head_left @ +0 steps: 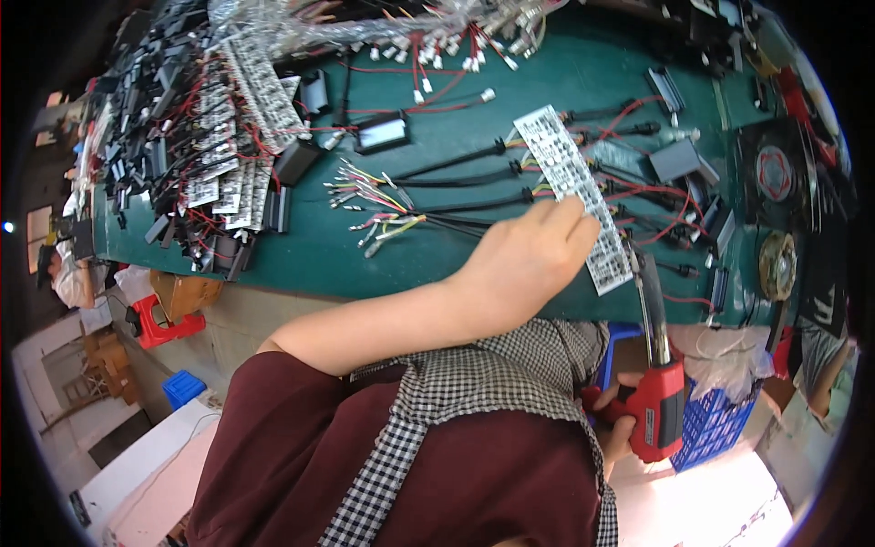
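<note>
A long white circuit board panel (pixel 556 150) lies slanted on the green table, with black cables running off both its long sides. Curled over the lower part of this panel is my left hand (pixel 533 260); its fingers are pinched together, and whatever they grip is hidden beneath them. My right hand (pixel 620 424) is wrapped round a red and black soldering gun (pixel 658 415). The gun's metal shaft (pixel 653 310) points up to the panel's lower right edge, its tip at or very close to the board. Bare coloured wire ends (pixel 369 196) fan out left of the panel.
A heap of boards with black housings (pixel 219 137) covers the table's left side. Loose connectors (pixel 447 55) and clear plastic lie at the back. Grey housings (pixel 674 159) with red wires sit right of the panel, near a solder reel (pixel 777 264). A blue crate (pixel 720 424) stands below.
</note>
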Motion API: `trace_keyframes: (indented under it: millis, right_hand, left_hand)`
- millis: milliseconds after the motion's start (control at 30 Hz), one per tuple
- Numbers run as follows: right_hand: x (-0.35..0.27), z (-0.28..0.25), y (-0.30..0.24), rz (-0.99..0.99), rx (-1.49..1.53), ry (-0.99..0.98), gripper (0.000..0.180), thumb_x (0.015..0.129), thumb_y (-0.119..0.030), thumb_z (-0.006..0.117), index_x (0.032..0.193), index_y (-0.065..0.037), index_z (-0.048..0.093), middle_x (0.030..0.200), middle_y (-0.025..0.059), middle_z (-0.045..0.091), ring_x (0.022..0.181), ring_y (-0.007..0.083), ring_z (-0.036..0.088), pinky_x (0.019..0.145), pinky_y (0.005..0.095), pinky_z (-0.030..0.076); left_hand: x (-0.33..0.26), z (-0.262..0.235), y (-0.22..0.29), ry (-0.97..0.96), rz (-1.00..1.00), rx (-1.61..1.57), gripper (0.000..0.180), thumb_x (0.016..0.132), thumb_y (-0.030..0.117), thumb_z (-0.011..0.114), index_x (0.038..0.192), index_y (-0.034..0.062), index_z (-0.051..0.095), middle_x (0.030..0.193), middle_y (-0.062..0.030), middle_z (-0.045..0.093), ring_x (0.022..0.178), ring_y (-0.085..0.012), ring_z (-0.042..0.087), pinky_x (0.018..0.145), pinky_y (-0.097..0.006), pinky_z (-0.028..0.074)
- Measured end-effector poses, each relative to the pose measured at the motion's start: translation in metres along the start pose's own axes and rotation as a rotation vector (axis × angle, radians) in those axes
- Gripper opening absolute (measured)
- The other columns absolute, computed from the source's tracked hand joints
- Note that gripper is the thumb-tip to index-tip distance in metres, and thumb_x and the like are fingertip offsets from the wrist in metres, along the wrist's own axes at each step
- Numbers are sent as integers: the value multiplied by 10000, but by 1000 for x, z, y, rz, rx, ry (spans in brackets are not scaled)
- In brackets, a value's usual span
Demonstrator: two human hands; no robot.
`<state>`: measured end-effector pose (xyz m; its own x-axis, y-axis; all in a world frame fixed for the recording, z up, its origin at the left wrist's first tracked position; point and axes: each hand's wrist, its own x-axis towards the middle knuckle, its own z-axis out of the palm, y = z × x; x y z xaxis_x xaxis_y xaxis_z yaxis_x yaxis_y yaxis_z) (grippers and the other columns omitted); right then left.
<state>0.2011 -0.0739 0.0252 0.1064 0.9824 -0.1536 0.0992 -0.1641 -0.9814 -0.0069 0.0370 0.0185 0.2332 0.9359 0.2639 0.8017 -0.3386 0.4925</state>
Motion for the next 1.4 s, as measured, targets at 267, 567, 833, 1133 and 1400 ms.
trace_keyframes:
  millis: [267,567,833,1133,1400]
  right_hand:
    - [2,4,0,-54,8,111,691,806,-589,578,1093,31,476,601,84,531,426,131,434,428,236,351]
    - [-2,0,17,-93,115,58,671,807,-568,598,1065,44,504,721,46,549,600,110,486,572,254,366]
    - [-1,-4,10,-77,120,98,644,817,-553,592,1057,38,501,674,54,529,599,122,489,575,258,379]
    - [-6,-4,19,-127,150,108,567,842,-457,596,1089,44,497,906,94,558,624,133,524,586,273,401]
    - [-17,-6,19,-148,175,168,575,856,-458,592,1104,51,489,966,104,566,612,136,528,588,279,402]
  left_hand:
    - [43,-86,-54,-71,-128,295,140,793,169,636,844,44,602,794,-125,574,788,-306,565,690,-399,446]
    - [98,-128,-197,-40,174,788,162,725,60,616,884,47,585,872,-92,586,906,-299,578,768,-416,475]
    - [103,-155,-206,-233,256,594,183,718,92,662,877,67,574,872,-93,545,846,-307,580,725,-400,458]
    - [95,-146,-211,-128,402,908,150,738,99,630,879,57,596,895,-75,548,895,-262,566,765,-368,467]
    - [98,-183,-219,373,430,535,194,805,148,632,976,58,641,841,-72,644,805,-222,606,750,-329,475]
